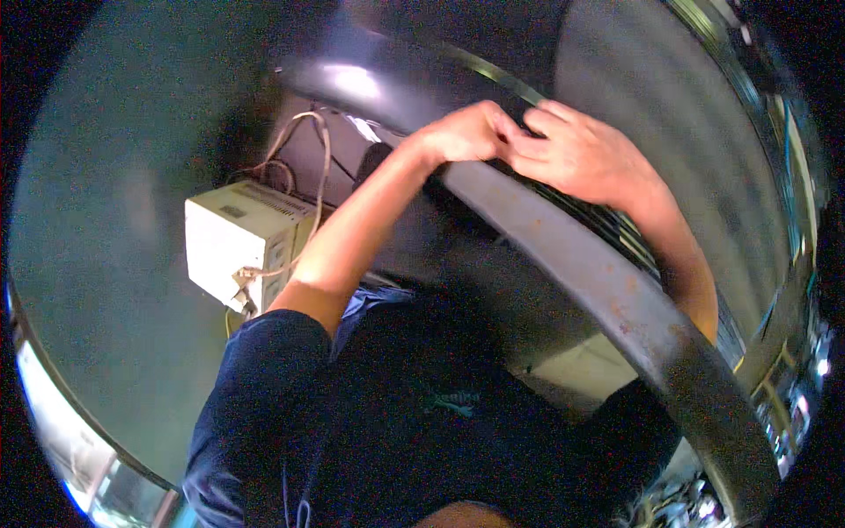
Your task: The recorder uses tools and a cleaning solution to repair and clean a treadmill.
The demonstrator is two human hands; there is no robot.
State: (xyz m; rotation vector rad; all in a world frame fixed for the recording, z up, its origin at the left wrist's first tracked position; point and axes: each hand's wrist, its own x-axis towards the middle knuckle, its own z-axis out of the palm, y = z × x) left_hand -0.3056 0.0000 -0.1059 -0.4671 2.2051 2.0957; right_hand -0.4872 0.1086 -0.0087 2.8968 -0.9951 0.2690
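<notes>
My left hand (471, 134) and my right hand (585, 154) meet over the upper end of a grey metal bar (563, 242) with rust spots. The fingers of my left hand are curled in, with the thumb side toward my right hand. My right hand is bent, its fingertips pressed close to the left ones. Whatever lies between the fingers is hidden. A thin greenish strip (497, 75) runs down from above and passes behind my right fingers. Beyond my left hand is a dark, rounded, shiny surface (361, 84).
A cream-coloured box (233, 238) with vents and a pale cable (326, 176) is left of my left forearm. The bar slopes down past my right arm to the lower right. A broad grey panel (642, 62) and thin strands (779, 150) lie at the right.
</notes>
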